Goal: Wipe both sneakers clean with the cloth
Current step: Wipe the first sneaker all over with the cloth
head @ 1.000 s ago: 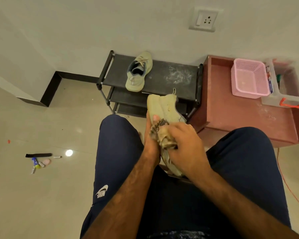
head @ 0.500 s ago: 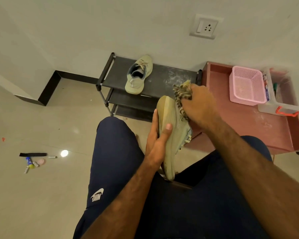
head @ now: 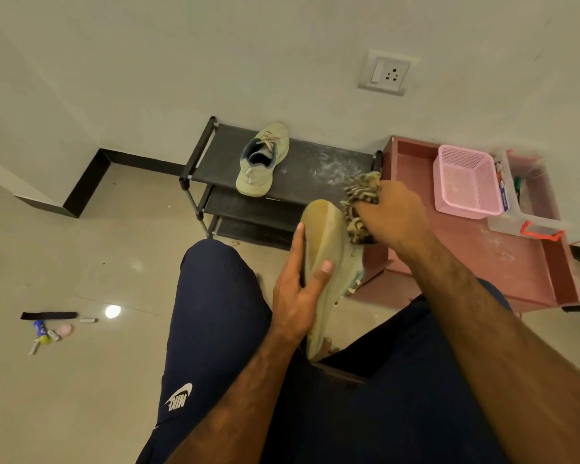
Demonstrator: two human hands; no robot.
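My left hand (head: 298, 293) grips a pale green sneaker (head: 325, 262) around its middle, sole turned to the left, heel down between my knees. My right hand (head: 392, 219) holds a bunched patterned cloth (head: 359, 202) against the toe end of that sneaker, on its upper side. The second pale green sneaker (head: 263, 159) lies on the top shelf of the black shoe rack (head: 315, 172), apart from both hands.
A red-brown low table (head: 466, 249) stands right of the rack, with a pink basket (head: 466, 182) and a clear plastic box (head: 529, 202) on it. Small items (head: 51, 326) lie on the tiled floor at left. A wall socket (head: 387, 73) is above.
My right hand with the cloth has travelled from the sneaker's middle up to its toe. The sneaker has been turned more onto its edge; my left hand stays around its middle.
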